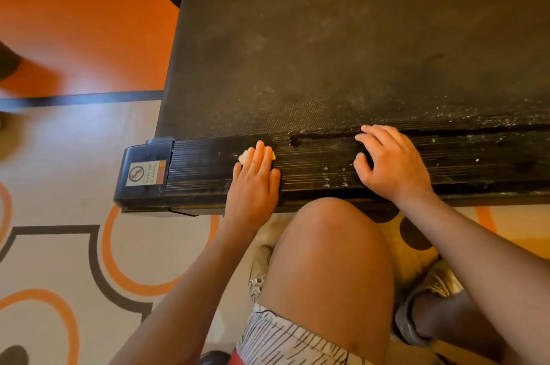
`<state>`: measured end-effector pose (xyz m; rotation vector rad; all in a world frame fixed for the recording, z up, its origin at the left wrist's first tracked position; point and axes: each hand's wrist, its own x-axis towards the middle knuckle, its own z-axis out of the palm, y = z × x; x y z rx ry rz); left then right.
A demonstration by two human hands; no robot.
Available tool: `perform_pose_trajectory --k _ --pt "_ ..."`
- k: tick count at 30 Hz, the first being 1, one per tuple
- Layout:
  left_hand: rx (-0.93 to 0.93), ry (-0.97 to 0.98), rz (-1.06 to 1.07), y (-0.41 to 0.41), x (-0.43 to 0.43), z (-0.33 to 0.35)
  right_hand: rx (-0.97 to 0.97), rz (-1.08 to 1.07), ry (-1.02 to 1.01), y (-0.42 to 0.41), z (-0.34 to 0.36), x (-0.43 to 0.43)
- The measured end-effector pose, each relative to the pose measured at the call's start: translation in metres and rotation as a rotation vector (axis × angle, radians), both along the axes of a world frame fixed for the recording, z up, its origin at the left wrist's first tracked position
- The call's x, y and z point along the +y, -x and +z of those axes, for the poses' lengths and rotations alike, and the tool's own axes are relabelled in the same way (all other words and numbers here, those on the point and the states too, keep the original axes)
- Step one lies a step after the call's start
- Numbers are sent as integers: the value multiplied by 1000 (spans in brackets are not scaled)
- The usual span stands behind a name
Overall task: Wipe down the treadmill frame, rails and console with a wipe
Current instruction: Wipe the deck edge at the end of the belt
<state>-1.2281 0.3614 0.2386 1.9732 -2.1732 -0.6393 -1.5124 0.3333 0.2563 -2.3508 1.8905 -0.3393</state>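
The black treadmill lies across the view, its dusty belt (342,52) beyond a ribbed side rail (315,165) that runs left to right in front of me. My left hand (254,183) lies flat on the rail with straight fingers, pressing a small pale wipe (244,156) that shows at the fingertips. My right hand (390,162) rests on the same rail further right, fingers bent over its inner edge by the belt, holding nothing. White specks dot the rail to the right of that hand.
A black end cap (144,174) with a warning sticker closes the rail at the left. My bare knee (333,245) is just below the rail. The floor (74,245) has an orange, cream and dark pattern. A sandalled foot (416,320) is at lower right.
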Motion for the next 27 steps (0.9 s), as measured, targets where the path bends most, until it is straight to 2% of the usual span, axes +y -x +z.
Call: perform_pose_trajectory --k 4,10,13,21,27 --pt "-11 -13 36 13 -36 1 -10 4 1 1 -3 -1" --pt "27 -21 -35 5 38 5 -16 10 19 1 -2 0" --pt "26 -18 -35 5 47 5 -13 11 24 1 -3 -1" --pt "56 -30 15 27 -46 5 -16 21 27 3 -6 -2" --pt "40 9 -29 13 15 3 -19 13 31 1 -5 -1"
